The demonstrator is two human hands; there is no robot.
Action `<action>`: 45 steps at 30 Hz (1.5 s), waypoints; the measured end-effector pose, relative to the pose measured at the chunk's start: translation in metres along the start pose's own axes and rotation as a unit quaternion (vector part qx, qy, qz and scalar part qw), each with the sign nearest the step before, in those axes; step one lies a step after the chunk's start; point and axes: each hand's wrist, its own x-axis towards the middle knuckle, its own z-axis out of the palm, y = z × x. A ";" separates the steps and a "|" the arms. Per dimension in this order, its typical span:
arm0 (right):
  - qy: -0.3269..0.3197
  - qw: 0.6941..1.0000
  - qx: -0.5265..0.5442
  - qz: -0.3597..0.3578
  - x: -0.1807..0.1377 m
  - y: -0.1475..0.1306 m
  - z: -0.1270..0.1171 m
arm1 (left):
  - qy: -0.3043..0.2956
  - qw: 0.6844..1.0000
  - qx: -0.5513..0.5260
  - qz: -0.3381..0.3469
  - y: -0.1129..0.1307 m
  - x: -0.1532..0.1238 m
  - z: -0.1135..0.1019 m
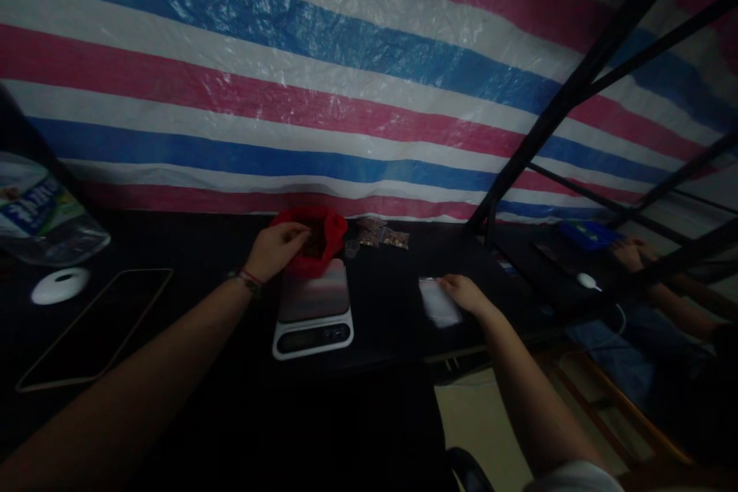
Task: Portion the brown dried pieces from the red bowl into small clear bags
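Observation:
My left hand (pixel 275 252) is at the near left rim of a red bag (pixel 335 231), its fingers closed on the edge. The bag stands open, with dark brown loose contents inside. Below it sits a white kitchen scale (pixel 317 300) with a shiny plate; the bag overlaps its far end. My right hand (pixel 464 294) pinches the upper right corner of clear zip bags (pixel 439 304) lying on the black table; I cannot tell whether it holds one or several. Right of the red bag are a small clear cup (pixel 351 248) and small filled zip bags (pixel 396 238).
At left are a phone (pixel 98 330), a white rounded device (pixel 61 285) and a large clear bottle (pixel 46 215). A striped plastic sheet (pixel 323 108) hangs behind the table. Beyond a dark metal frame (pixel 533 138), another person's hands (pixel 631 252) are near a blue item (pixel 588 234).

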 end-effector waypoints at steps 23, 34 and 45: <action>-0.021 0.976 -0.022 -0.214 0.084 -0.113 0.020 | 0.060 0.996 0.057 0.012 -0.063 -0.006 -0.005; 0.098 0.908 -0.107 -0.392 0.105 -0.300 0.056 | 0.028 0.998 0.054 0.025 -0.058 -0.013 -0.003; 0.223 0.967 -0.042 -0.113 0.162 -0.223 0.033 | -0.014 0.999 0.016 0.046 -0.054 -0.013 0.000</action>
